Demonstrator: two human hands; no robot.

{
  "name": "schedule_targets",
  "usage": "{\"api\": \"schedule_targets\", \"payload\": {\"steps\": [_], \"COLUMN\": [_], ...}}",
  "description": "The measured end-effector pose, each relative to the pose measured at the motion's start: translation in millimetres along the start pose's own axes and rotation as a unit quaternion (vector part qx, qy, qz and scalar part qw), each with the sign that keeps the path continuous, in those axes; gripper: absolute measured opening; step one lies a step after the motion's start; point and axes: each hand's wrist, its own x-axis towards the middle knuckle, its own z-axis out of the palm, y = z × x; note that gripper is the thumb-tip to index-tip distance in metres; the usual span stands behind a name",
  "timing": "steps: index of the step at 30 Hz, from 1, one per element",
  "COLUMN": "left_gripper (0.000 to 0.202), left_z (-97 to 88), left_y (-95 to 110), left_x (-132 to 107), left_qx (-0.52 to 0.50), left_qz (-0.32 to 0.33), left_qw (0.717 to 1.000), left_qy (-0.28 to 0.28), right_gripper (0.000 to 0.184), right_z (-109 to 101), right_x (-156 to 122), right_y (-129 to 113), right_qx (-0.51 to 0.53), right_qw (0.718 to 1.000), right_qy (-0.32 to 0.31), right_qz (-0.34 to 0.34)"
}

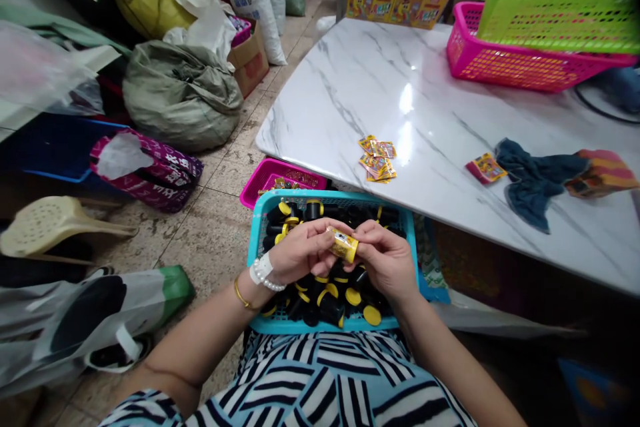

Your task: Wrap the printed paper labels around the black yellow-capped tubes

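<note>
Between my hands is a small canister point(344, 245) with a yellow printed label around it and a yellow end turned to the lower right. My left hand point(299, 250) grips it from the left with closed fingers. The fingers of my right hand point(387, 259) pinch its right side. Both hands are above a turquoise basket point(257, 233) on my lap. Inside lie many black canisters point(330, 310) with yellow lids, plain where I can see them. Loose printed labels point(377, 160) lie in a small pile on the table, and a thicker stack of labels point(486, 168) is farther right.
The white marble-patterned table point(320, 100) has its edge just past the basket. A pink basket point(520, 67) with a green basket point(560, 17) stands at the back right. A dark blue cloth point(533, 180) lies on the right. Below, a pink tray point(255, 187), bags and a stool point(45, 223).
</note>
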Motion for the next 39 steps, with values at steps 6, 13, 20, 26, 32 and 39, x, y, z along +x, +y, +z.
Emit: {"api": "schedule_targets", "payload": {"steps": [6,13,20,26,32,39], "left_gripper": [0.051,0.045,0.046,0.043,0.04,0.039], "left_z": [13.7,14.5,10.3,6.4,11.7,15.3], "left_y": [-10.0,-12.4,-17.2,-17.1,-12.8,-12.7], "left_x": [-0.8,-2.4,-0.6,2.6,9.8,21.0], "left_qx": [0.001,-0.036,-0.093,-0.052,-0.008,0.028], "left_qz": [0.021,0.019,0.009,0.05,0.113,0.138], "left_qw": [0.997,0.998,0.996,0.99,0.981,0.981], "left_qy": [0.072,0.056,0.009,0.118,0.159,0.136], "right_gripper": [0.015,0.015,0.007,0.049,0.019,0.026], "right_z": [1.2,4.4,6.8,12.7,23.5,20.8], "right_x": [-3.0,-2.7,-0.6,-1.9,-5.5,-3.6], "right_y": [-1.1,-0.1,5.2,-1.4,-4.9,2.2], "right_qx": [-0.034,-0.074,-0.086,-0.104,-0.177,-0.01], "right_qw": [0.998,0.996,0.993,0.994,0.977,0.982], "right_qy": [-0.031,-0.01,0.01,0.009,0.108,0.175], "right_qz": [-0.033,-0.047,-0.081,-0.019,-0.056,0.064]}}
